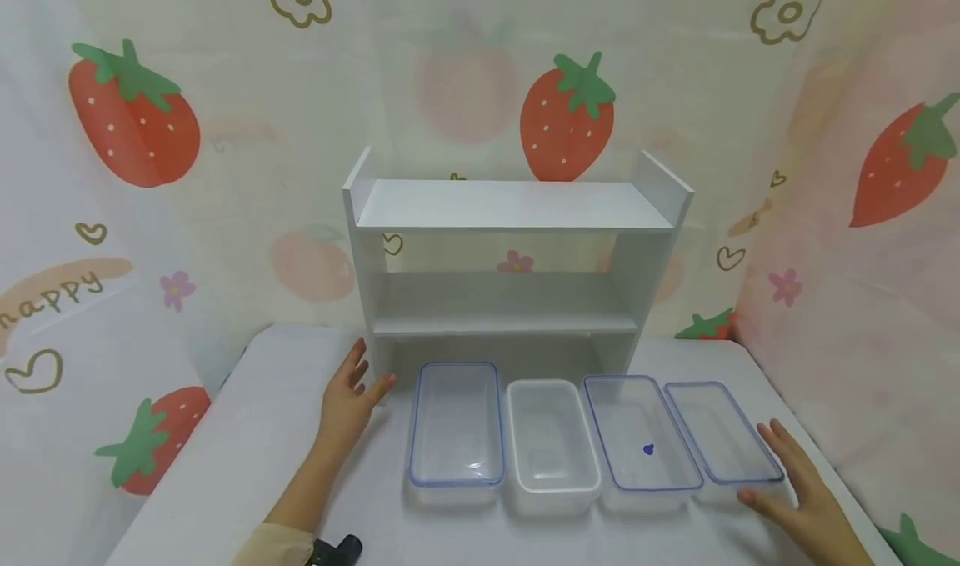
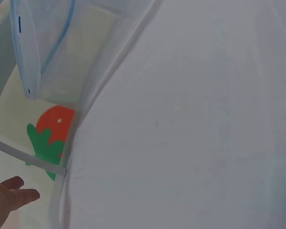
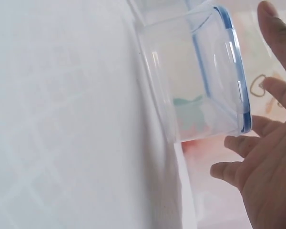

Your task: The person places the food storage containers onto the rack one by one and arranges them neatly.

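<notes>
Box number one from the left (image 1: 456,424), clear with a blue rim up top, sits on the white table (image 1: 277,416) with its long axis running pretty much straight away from the person, short end facing them. Second box (image 1: 553,441), the one with the pale rim, is right beside it, same way round but with its far end leaning a touch left. Third box (image 1: 636,424) (little blue mark on top) and the fourth box (image 1: 722,428), both blue-rimmed, slant more: far ends to the left, near ends to the right. They're all in one row in front of a white shelf unit (image 1: 506,302). As for the hands, the left hand (image 1: 349,403) has its fingers loose and thumb out, holding nothing, by the left side of the shelf, so box number one is off to its right with a gap between. The right hand (image 1: 810,499) is spread wide and holding nothing either. The fourth box lies just to its left, thumb by the near end and fingers along the right long side. Thumb overlaps the near corner in the head view, but honestly I can't tell if it's actually touching.
</notes>
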`<state>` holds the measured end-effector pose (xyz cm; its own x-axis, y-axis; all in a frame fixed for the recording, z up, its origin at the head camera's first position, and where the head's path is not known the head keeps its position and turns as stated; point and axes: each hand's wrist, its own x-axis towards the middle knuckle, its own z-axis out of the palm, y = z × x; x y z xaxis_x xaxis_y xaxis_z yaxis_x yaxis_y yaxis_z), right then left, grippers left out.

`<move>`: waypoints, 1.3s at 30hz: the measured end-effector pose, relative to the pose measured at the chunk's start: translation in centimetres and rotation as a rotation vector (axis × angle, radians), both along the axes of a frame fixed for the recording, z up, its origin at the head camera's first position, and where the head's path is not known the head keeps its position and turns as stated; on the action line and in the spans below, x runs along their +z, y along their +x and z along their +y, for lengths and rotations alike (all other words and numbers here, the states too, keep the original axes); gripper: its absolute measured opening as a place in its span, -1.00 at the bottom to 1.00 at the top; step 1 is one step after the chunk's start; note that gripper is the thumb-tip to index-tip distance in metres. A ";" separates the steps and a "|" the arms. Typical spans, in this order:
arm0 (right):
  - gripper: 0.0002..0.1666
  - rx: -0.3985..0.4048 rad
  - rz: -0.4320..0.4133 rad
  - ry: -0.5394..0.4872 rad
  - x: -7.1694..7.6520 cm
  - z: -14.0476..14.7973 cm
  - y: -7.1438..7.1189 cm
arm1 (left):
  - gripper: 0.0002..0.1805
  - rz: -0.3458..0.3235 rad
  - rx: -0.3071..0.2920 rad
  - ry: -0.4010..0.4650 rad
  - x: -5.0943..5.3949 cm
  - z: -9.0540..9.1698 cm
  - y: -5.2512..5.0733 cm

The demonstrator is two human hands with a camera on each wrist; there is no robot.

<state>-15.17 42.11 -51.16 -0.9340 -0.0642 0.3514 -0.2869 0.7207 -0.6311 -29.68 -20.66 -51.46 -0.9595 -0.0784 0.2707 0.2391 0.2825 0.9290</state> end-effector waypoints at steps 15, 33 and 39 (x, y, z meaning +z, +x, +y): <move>0.26 0.007 -0.079 -0.049 -0.9 -0.4 0.2 | -0.11 -0.016 -0.012 0.145 -0.3 0.8 -0.3; 0.24 0.018 -0.101 -0.044 -1.8 -0.1 0.2 | -0.28 -0.016 0.113 0.035 -0.8 0.7 -1.0; 0.24 0.010 -0.086 -0.041 -2.3 0.0 -0.2 | -0.35 -0.009 0.134 0.007 -0.6 0.7 -0.9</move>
